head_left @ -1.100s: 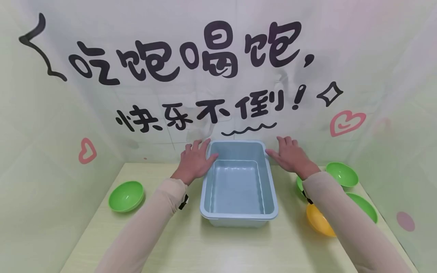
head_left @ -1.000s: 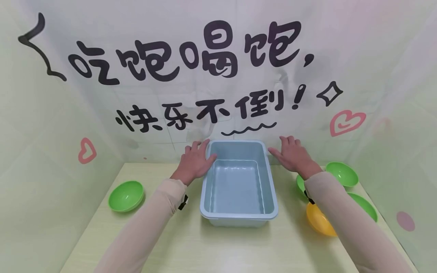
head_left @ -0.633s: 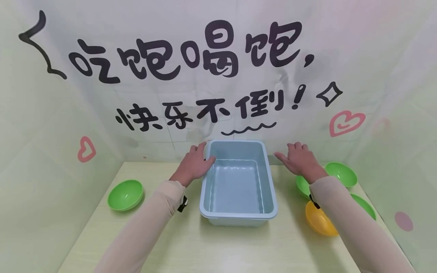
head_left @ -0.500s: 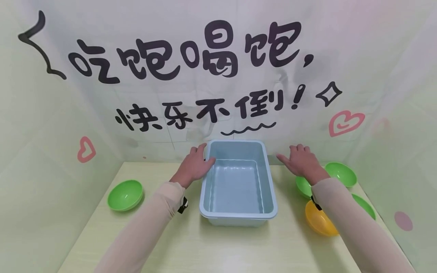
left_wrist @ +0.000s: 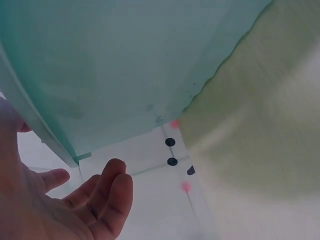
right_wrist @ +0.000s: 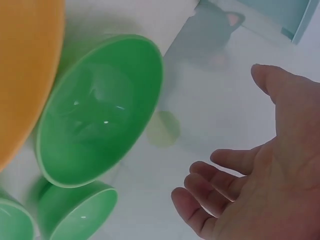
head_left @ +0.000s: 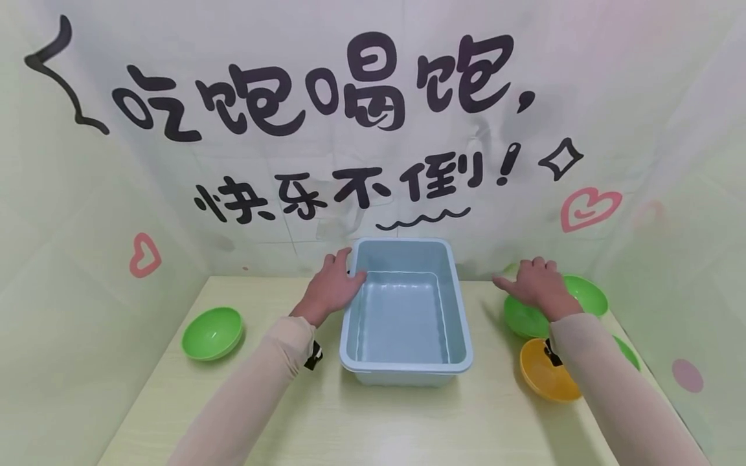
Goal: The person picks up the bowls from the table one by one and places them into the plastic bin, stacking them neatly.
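A light-blue plastic basin [head_left: 406,369] stands against the back wall. My left hand [head_left: 329,288] rests at its left rim, thumb over the edge; in the left wrist view the relaxed fingers [left_wrist: 120,197] lie outside, apart from the wall. To the basin's right, my right hand [head_left: 536,285] hovers, fingers loosely spread with nothing between them. Below it sits a green bowl [head_left: 519,317], with another green bowl [head_left: 591,298] behind, partly covered by the hand. An orange bowl [head_left: 542,372] lies nearer, under the right wrist. The right sleeve hides most of a third green bowl [head_left: 626,355].
On the left of the pale wooden table [head_left: 373,427] stands a single green bowl [head_left: 212,333]. White printed sheets [head_left: 373,155] with black lettering and hearts enclose the table at the back and both sides.
My right hand has left the basin's right rim and moved right and nearer, over the green bowls. My left hand has slid slightly nearer along the rim. The basin stays put.
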{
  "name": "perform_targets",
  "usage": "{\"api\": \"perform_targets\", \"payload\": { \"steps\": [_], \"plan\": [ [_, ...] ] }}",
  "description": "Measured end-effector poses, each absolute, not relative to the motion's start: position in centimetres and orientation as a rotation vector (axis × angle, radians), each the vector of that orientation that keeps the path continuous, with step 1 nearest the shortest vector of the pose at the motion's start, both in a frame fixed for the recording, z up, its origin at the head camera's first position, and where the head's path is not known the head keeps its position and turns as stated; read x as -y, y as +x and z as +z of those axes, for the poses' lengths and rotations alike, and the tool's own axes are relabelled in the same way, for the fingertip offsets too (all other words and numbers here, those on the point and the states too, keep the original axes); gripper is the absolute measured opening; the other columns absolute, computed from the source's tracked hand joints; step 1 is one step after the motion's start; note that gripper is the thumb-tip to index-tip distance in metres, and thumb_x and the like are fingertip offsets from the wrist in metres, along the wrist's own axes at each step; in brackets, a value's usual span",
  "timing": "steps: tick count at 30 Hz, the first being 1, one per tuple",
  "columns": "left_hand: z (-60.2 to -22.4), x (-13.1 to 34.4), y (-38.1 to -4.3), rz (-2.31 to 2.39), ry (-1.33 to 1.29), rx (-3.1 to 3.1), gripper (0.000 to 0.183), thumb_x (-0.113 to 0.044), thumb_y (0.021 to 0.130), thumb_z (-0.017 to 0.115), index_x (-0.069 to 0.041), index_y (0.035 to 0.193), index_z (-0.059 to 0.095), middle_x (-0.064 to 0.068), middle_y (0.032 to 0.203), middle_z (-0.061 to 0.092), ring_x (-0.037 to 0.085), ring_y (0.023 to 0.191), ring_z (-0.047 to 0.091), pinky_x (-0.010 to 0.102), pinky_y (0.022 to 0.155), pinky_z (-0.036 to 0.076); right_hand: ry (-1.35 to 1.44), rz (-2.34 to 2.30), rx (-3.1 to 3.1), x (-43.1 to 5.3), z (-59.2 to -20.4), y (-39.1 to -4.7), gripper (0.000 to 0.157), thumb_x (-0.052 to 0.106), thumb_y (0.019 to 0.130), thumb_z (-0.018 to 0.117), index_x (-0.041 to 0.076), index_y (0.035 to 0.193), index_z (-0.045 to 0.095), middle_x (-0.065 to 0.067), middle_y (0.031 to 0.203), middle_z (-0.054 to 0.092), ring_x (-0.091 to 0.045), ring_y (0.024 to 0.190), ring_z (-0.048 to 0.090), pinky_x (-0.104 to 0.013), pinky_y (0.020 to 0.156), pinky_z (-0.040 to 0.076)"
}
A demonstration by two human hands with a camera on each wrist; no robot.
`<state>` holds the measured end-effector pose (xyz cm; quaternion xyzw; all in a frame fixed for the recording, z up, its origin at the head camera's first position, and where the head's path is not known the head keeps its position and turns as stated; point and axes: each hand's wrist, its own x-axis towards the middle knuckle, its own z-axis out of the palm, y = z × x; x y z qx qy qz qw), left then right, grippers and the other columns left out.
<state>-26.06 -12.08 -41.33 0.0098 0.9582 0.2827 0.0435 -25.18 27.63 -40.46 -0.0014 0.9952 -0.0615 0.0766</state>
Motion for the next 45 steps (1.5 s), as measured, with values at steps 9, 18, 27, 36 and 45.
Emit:
{"api": "perform_targets", "payload": {
  "steps": [9,18,27,36,45],
  "plan": [
    [-41.4,12.1,-26.0,0.877,0.029,-2.945,0.077,-0.057,0.096,0.044,-0.018,0.161,0.027,0.017,0.141,0.044,0.033,0.092,0.06,0.045,0.078,0.052,0.057,-0.199,-2.827,-28.8,-40.9,-24.5,0.093,0.07,0.084,0.063,-0.017,0.117,0.055,-0.031,0.107,0.049,-0.044,0.101,0.04,-0.051,0.083,0.047],
    [-41.7,12.2,-25.6,0.887,0.045,-2.962,0.071,-0.054,0.098,0.042,-0.02,0.159,0.031,0.014,0.13,0.052,0.031,0.092,0.06,0.043,0.074,0.049,0.143,-0.273,-2.727,-29.1,-40.9,-23.5,0.102,0.067,0.074,0.077,-0.016,0.127,0.049,-0.037,0.123,0.041,-0.051,0.108,0.038,-0.064,0.089,0.05],
    [-41.8,12.3,-25.5,0.914,0.041,-2.959,0.067,-0.049,0.097,0.04,-0.02,0.158,0.033,0.012,0.13,0.054,0.032,0.101,0.062,0.048,0.08,0.051,0.076,-0.177,-2.709,-29.5,-41.6,-22.9,0.098,0.056,0.076,0.08,-0.018,0.133,0.047,-0.044,0.131,0.038,-0.055,0.111,0.036,-0.073,0.098,0.042],
    [-42.2,12.3,-25.6,0.96,0.026,-2.933,0.068,-0.047,0.096,0.039,-0.019,0.158,0.033,0.013,0.136,0.055,0.036,0.118,0.062,0.057,0.092,0.051,0.053,-0.161,-2.705,-29.3,-41.9,-22.8,0.09,0.049,0.079,0.079,-0.018,0.131,0.048,-0.043,0.127,0.042,-0.054,0.109,0.04,-0.072,0.101,0.039],
    [-42.6,12.1,-25.9,0.99,0.011,-2.898,0.066,-0.044,0.098,0.038,-0.019,0.159,0.03,0.012,0.127,0.066,0.026,0.093,0.068,0.039,0.07,0.052,0.039,-0.203,-2.731,-29.4,-42.5,-23.0,0.091,0.05,0.078,0.079,-0.018,0.131,0.047,-0.043,0.127,0.039,-0.056,0.109,0.038,-0.073,0.097,0.041]
  ]
}}
